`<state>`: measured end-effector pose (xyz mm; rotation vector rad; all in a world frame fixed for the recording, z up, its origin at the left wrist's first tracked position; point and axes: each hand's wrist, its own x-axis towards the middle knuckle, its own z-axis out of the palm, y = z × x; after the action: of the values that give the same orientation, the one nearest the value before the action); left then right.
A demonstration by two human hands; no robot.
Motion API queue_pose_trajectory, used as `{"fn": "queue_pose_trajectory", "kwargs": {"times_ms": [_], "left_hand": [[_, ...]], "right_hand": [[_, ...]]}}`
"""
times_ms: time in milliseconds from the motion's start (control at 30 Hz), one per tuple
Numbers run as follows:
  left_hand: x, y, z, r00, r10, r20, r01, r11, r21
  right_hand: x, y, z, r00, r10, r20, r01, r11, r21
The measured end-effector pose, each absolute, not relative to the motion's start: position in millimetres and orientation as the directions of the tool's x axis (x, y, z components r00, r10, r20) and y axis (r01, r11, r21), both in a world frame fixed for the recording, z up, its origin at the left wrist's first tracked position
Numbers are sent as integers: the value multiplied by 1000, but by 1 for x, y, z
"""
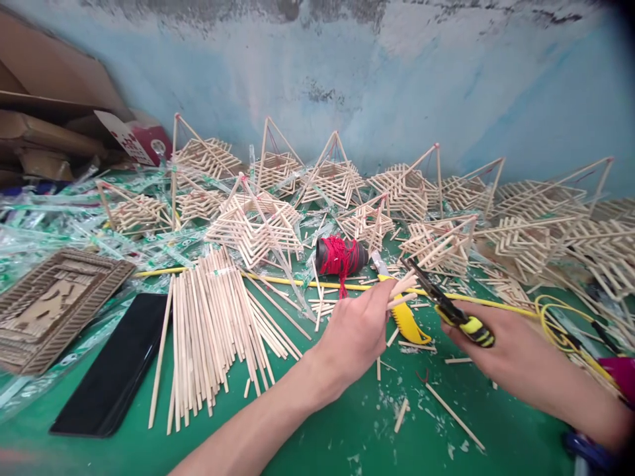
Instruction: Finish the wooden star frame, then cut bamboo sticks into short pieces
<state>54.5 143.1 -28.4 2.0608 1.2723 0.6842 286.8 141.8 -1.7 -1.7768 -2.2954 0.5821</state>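
My left hand (353, 330) is closed around a few short wooden sticks (404, 291), whose ends point right. Close by on the right, my right hand (491, 337) grips pliers (446, 307) with black and yellow handles; their jaws point up and left, just beyond the stick ends. A yellow-handled cutter (411, 324) lies on the green table between my hands. Behind my left hand rests a black spool (342, 256) wound with red thread. To its left a pile of long wooden sticks (213, 330) is spread out.
Several stick frames (255, 225) stand along the blue wall. A black phone-like slab (114, 363) and a brown woven frame (54, 304) lie at the left, beside plastic wrappers. Cardboard boxes (54, 73) sit at the back left. A yellow cable (496, 304) crosses the green table (347, 436).
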Motion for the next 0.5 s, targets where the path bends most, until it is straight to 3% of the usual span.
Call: {"fn": "queue_pose_trajectory", "kwargs": {"times_ms": [167, 367, 500], "left_hand": [[51, 144, -14, 433, 901, 8, 734, -357, 578], [57, 142, 28, 431, 888, -161, 838, -328, 437], [62, 143, 42, 451, 865, -220, 836, -323, 443]], "right_hand": [[284, 144, -17, -206, 952, -225, 846, 57, -530], [292, 140, -26, -213, 960, -182, 775, 53, -630], [294, 137, -21, -273, 941, -202, 779, 93, -620]]}}
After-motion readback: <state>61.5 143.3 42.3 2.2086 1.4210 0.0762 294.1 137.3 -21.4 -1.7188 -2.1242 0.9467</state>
